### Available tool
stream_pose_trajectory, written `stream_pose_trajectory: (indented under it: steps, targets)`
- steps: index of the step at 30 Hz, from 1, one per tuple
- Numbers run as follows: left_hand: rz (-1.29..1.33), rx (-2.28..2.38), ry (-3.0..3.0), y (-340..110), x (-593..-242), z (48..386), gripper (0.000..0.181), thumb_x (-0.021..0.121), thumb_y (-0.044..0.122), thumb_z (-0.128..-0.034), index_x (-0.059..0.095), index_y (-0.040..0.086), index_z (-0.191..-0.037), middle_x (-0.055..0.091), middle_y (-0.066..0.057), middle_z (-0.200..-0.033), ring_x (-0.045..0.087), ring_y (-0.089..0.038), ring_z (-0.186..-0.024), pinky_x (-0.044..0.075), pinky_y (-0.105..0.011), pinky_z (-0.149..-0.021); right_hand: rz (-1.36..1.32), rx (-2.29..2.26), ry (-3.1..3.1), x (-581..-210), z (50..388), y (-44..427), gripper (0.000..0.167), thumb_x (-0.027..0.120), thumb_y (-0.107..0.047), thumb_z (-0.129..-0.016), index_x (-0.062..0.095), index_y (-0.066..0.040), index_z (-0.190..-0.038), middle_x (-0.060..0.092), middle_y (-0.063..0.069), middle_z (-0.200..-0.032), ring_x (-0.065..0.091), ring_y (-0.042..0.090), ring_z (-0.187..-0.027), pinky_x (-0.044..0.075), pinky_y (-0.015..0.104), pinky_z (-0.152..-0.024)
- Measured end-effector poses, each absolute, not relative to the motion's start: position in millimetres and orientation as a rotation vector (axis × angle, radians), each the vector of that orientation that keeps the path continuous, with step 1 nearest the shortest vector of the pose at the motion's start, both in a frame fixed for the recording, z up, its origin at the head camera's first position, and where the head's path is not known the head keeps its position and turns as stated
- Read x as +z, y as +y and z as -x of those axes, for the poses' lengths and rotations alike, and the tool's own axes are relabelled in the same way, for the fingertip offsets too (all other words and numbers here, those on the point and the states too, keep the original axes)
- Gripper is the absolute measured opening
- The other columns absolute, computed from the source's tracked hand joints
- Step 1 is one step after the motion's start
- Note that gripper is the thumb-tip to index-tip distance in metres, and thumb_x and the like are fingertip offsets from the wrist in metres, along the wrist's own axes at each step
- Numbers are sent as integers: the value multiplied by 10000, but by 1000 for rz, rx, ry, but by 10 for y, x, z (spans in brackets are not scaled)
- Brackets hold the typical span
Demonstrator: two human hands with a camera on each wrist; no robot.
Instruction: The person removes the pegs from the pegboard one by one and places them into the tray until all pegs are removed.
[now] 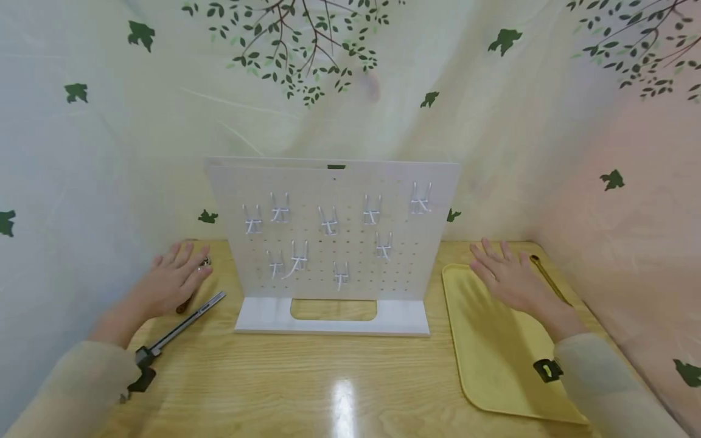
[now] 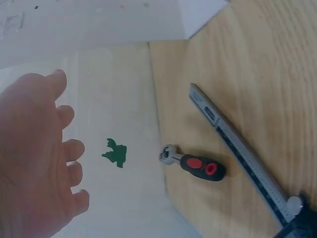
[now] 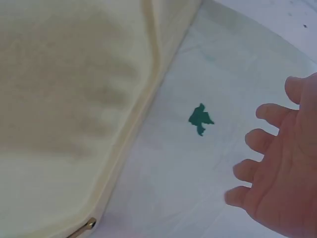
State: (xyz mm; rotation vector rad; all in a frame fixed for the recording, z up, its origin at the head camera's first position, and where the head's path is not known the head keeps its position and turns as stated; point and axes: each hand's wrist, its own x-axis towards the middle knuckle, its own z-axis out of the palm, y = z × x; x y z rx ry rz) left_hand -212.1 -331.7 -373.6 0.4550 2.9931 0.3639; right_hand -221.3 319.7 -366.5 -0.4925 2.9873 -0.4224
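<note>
My left hand (image 1: 172, 280) is spread with straight fingers above the left side of the table, holding nothing. Below it lies a ratchet wrench (image 2: 198, 166) with a black and red handle, partly hidden by the hand in the head view. Beside that is a long slim metal measuring tool (image 1: 188, 322) with scale marks and a dark end. My right hand (image 1: 509, 280), also empty with fingers extended, hovers over the far part of a yellow tray (image 1: 482, 353). A thin metal wrench (image 1: 547, 280) lies along the tray's right side, partly behind the right wrist.
A white pegboard (image 1: 356, 286) stands upright on a white base (image 1: 263, 313) at the table's middle. Several metal double hooks (image 1: 328, 222) stick out of it. Printed fabric (image 1: 383, 121) hangs behind and on both sides. Wooden tabletop (image 1: 285, 377) extends in front of the base.
</note>
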Motion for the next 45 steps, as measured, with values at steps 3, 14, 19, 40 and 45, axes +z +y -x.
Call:
stream_pose_trajectory:
  steps: [3, 14, 19, 40, 45]
  targets:
    - [-423, 531, 2958, -3317, -3654, 2154, 763, 311, 472, -1106, -29, -2, -1598, -36, -362, -1607, -77, -587, -1447, 9, -796, -1082, 482, -569, 2970, -3544, 2201, 3159, 693, 333, -495, -1098, 153, -82, -1624, 86, 283, -1642, 85, 623, -1428, 54, 822, -1058]
    - [-319, 1252, 2707, -3300, -3432, 2241, 966, 480, 441, -1070, -385, 309, -1479, -115, -308, -1624, -16, -566, -1465, 112, -789, -1082, 489, -1376, 2643, -3007, 2166, 2885, 624, 502, -352, -1080, 257, -112, -1601, 349, 220, -1587, 460, 414, -1366, 496, 535, -997]
    - [-263, 1480, 2636, -3177, -3479, 2243, 955, 553, 413, -1049, -209, 219, -1593, 124, -321, -1622, 223, -534, -1449, 290, -690, -1107, 487, -1592, 2415, -2861, 2181, 2737, 552, 442, -361, -1098, 330, -79, -1560, 450, 206, -1518, 616, 223, -1227, 573, 379, -913]
    - [-91, 1821, 2409, -2796, -3687, 2367, 721, 476, 570, -1023, 420, -24, -1428, 493, -173, -1353, 539, -275, -1186, 508, -463, -1019, 293, -1942, 1743, -2669, 2461, 2165, 474, 461, -310, -1100, 382, -14, -1462, 604, 115, -1386, 648, 323, -1179, 575, 430, -916]
    - [-74, 1831, 2437, -2793, -3726, 2383, 662, 473, 584, -1016, 485, -3, -1320, 548, -141, -1266, 579, -229, -1122, 533, -452, -985, 261, -2019, 1681, -2688, 2477, 2144, 311, 486, -197, -1091, 527, -25, -1346, 686, 87, -1224, 716, 266, -1003, 598, 413, -862]
